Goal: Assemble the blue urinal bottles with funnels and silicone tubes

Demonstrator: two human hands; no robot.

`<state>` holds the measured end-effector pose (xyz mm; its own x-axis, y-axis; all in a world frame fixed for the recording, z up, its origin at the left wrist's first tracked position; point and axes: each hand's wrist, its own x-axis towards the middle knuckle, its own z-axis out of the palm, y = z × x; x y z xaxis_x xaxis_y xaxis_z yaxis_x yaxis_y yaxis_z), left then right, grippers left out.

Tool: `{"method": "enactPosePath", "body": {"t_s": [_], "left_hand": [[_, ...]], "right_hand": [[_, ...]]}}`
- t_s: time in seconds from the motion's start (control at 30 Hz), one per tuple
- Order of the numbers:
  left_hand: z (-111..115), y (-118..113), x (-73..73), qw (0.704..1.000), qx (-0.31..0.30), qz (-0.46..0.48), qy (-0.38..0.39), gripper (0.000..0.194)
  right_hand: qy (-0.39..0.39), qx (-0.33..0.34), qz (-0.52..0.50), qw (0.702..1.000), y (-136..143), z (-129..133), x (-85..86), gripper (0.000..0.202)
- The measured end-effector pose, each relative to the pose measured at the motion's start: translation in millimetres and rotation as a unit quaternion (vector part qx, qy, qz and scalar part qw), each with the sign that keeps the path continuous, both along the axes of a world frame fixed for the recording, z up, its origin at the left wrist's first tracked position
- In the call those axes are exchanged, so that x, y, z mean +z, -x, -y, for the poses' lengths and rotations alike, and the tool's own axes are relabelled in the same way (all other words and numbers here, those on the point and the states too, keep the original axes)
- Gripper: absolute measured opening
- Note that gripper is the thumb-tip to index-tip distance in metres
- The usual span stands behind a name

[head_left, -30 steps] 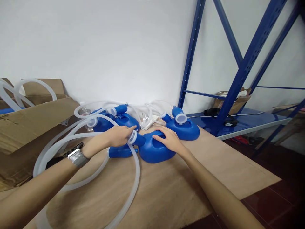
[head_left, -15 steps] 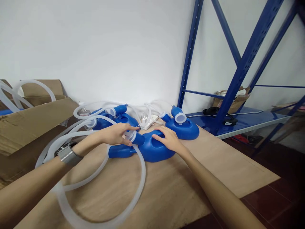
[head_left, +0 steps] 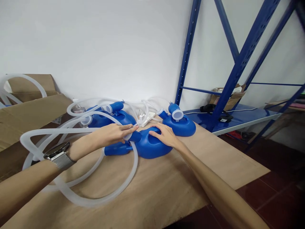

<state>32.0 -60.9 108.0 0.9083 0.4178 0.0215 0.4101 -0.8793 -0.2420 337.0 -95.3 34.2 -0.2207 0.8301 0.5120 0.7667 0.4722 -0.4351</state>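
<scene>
A blue plastic bottle (head_left: 152, 147) lies on the brown tabletop (head_left: 166, 184), its neck pointing left. Over the whitish cap at its neck, my left hand (head_left: 115, 133) has its fingers closed, mostly covering the cap. My right hand (head_left: 164, 133) grips the bottle's top by the handle, thumb on the near side. Just left of the bottle is a blue tubular piece (head_left: 118, 149) joined to a clear hose (head_left: 105, 201), which loops across the table. A watch is on my left wrist.
Other blue bottles stand behind, one at right (head_left: 182, 127) and others at left (head_left: 122, 117). A white power strip (head_left: 147, 119) lies between them. At the left is an open cardboard box (head_left: 35, 111) with hoses. A blue metal shelf (head_left: 202, 119) adjoins on the right.
The view has shifted slightly, moving everything left and up. My left hand has turned, its fingers now reaching flatter over the cap. My right hand keeps its hold on the bottle.
</scene>
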Motion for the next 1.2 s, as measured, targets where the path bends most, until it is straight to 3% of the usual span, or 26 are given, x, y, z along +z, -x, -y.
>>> {"method": "enactPosePath", "body": {"t_s": [0.17,0.37,0.43,0.57,0.67,0.8,0.97,1.2], "left_hand": [[9,-8,-4.4,0.992,0.004,-0.074,-0.104,0.068],[16,-9,-3.0,0.992,-0.016,-0.047,-0.117,0.066],[20,-9,3.3,0.997,0.012,-0.035,-0.072,0.075],[24,-11,26.7,0.985,0.135,0.045,0.096,0.094],[19,-13,42.9,0.958,0.186,0.046,0.213,0.075],[9,-14,44.6,0.947,0.144,0.04,0.285,0.05],[1,-14,34.9,0.939,0.114,0.082,0.314,0.045],[0,-16,40.6,0.932,0.124,0.045,0.337,0.045]], "right_hand": [[0.005,-0.008,0.005,1.0,0,-1,-0.3,0.037],[0.008,0.005,-0.01,1.0,-3,-2,-0.1,0.036],[0.011,0.013,-0.016,1.0,-4,-1,0.6,0.035],[0.018,0.014,-0.019,1.0,-4,3,2.4,0.036],[0.019,0.013,-0.015,1.0,-4,5,2.4,0.036],[0.006,0.014,-0.013,1.0,-4,3,0.6,0.036],[0.003,0.013,-0.004,1.0,-2,4,0.5,0.034],[0.007,0.016,0.011,1.0,1,7,2.2,0.035]]}}
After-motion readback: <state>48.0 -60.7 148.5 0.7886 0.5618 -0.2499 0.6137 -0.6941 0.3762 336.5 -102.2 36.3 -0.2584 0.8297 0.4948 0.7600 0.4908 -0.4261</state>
